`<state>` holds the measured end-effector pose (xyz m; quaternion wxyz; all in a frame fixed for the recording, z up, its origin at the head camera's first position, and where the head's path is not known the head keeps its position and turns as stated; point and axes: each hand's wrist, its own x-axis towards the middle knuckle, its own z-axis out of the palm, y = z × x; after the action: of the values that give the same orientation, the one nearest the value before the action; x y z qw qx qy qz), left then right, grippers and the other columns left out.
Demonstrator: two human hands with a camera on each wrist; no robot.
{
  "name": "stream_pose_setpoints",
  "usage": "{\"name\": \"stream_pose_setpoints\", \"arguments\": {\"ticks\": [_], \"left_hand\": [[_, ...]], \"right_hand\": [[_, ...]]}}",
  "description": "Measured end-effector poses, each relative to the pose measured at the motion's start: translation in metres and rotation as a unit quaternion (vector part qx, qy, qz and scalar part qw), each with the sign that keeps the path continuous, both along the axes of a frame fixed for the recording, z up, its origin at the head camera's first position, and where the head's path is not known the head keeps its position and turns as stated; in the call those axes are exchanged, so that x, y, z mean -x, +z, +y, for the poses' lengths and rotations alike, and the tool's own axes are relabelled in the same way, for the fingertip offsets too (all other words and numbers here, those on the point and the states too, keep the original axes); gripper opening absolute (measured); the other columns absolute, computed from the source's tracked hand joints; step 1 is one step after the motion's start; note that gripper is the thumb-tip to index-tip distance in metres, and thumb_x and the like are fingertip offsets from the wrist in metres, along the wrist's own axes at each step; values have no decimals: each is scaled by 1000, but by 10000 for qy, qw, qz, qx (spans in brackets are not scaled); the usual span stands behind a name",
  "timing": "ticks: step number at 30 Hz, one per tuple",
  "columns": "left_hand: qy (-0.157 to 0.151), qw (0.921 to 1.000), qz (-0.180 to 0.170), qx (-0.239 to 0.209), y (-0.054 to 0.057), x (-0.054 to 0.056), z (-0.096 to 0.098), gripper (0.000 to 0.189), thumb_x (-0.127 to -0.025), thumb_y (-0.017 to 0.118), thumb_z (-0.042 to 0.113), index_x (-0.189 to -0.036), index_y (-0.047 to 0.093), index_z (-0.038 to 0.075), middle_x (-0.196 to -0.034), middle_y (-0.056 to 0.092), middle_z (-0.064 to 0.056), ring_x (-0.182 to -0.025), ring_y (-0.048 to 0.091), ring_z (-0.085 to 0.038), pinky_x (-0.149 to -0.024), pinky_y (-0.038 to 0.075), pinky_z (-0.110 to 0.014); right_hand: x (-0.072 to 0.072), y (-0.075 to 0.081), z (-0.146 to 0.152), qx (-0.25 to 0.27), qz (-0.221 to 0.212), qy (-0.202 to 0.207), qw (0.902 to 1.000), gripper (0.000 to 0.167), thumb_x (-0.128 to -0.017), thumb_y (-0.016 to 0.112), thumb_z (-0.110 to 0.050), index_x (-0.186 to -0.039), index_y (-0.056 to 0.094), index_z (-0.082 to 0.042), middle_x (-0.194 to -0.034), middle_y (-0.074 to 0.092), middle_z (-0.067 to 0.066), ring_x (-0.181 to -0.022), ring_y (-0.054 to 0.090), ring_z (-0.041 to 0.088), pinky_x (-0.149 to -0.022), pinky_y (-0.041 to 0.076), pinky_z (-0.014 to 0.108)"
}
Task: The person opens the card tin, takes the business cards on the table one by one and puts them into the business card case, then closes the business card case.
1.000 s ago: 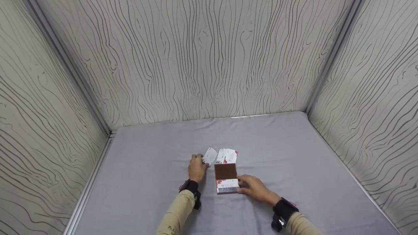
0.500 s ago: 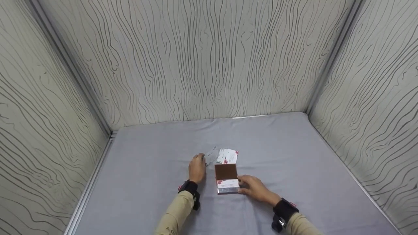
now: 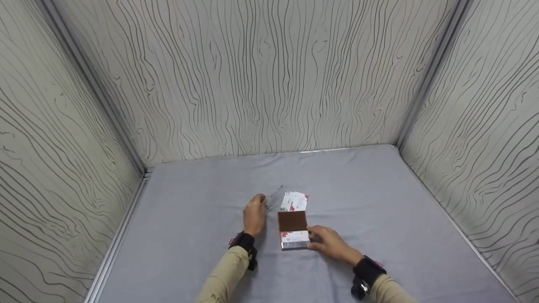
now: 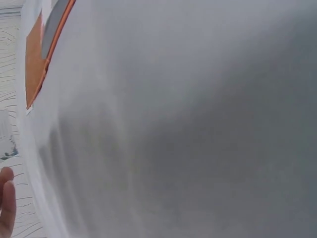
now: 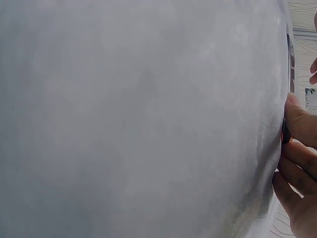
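"What's different from half a second ago?"

"On my left, the thin, pale printed card (image 5: 310, 100) has tipped up; it lay flatter then, and from above I now see it almost edge-on. To the right, the open brown hinged card case (image 3: 292, 221) stays where it was, and so does my right hand (image 3: 330, 243)."

"Where do things lie against your hands?"

"My left hand (image 3: 254, 215) pinches the card at its near end, fingers narrow, and the card slants away to the right of them. Right of that, a small overlapping stack of white cards with red leaf print (image 3: 297, 201) lies just beyond the case. The case sits between my hands, lid folded back, another white card showing inside above a shiny grey strip. My right thumb and fingers hold its right edge."

"And around you?"

"A lightly wrinkled grey cloth (image 3: 198, 202) lies under it all. From left to right, pale wall panels with dark wood-grain lines (image 3: 261, 75) rise on three sides, with grey metal posts (image 3: 89, 80) at the corners."
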<state>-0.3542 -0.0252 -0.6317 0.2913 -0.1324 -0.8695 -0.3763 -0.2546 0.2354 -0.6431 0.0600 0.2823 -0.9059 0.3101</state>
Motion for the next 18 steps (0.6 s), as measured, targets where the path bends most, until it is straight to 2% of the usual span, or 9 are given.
{"name": "stream_pose_setpoints", "arguments": {"ticks": [9, 13, 18], "left_hand": [[-231, 9970, 737, -55, -1, 2, -1, 8, -88, 72, 2, -94, 67, 2, -88, 69, -11, -79, 69, -26, -66, 56, -41], [-428, 9960, 786, -68, -2, 1, -2, 7, -88, 72, 2, -93, 67, 2, -87, 70, -10, -78, 69, -24, -65, 55, -40], [-681, 9954, 673, -34, 0, -2, 0, 5, -89, 70, 0, -92, 66, 3, -86, 69, -9, -77, 68, -22, -66, 55, -37]], "right_hand": [[1, 1, -1, -18, -158, -64, 9999, 52, -85, 77, -18, -124, 60, 11, -115, 67, 20, -109, 61, 39, -94, 46, 53], [1, 0, -1, -27, -208, -71, 9998, 52, -85, 77, -19, -124, 60, 11, -112, 67, 17, -109, 61, 38, -94, 47, 53], [0, 0, 0, 48, -223, -56, 9997, 53, -85, 77, -19, -125, 60, 11, -114, 67, 18, -107, 62, 37, -93, 47, 53]]}}
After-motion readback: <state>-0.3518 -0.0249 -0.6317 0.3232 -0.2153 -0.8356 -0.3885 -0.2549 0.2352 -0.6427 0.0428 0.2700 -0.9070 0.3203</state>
